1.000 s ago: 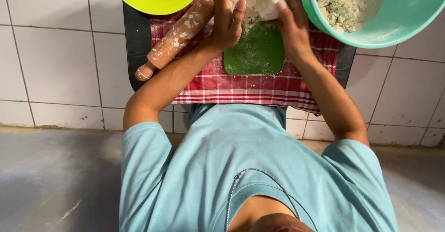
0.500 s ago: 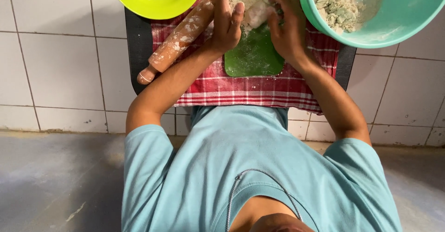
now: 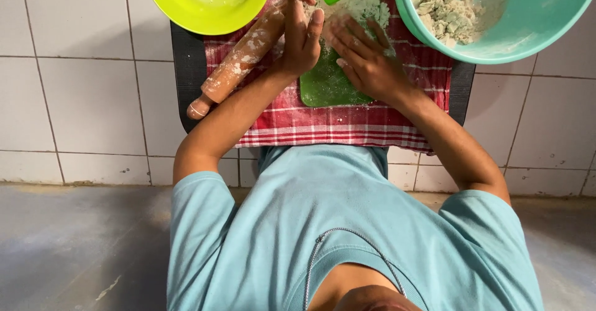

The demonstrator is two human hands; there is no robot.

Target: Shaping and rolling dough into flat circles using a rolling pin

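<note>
A green cutting board (image 3: 323, 87) dusted with flour lies on a red checked cloth (image 3: 335, 125). My right hand (image 3: 366, 63) lies flat on the board, palm down and fingers apart, just below a pale floury patch of dough (image 3: 366, 0). My left hand (image 3: 304, 31) stands on its edge at the board's left side with straight fingers that touch the flour and hold nothing. A floury wooden rolling pin (image 3: 239, 63) lies slantwise right beside my left wrist.
A yellow-green bowl (image 3: 205, 0) stands at the top left and a teal bowl (image 3: 496, 44) with crumbly dough (image 3: 444, 7) at the top right. The cloth covers a dark tray (image 3: 183, 69) on white floor tiles. My body in a light blue shirt fills the lower frame.
My right hand held a pale lump of dough above the board, then lowered and flattened onto it. The left hand shifted slightly and stayed beside the rolling pin.
</note>
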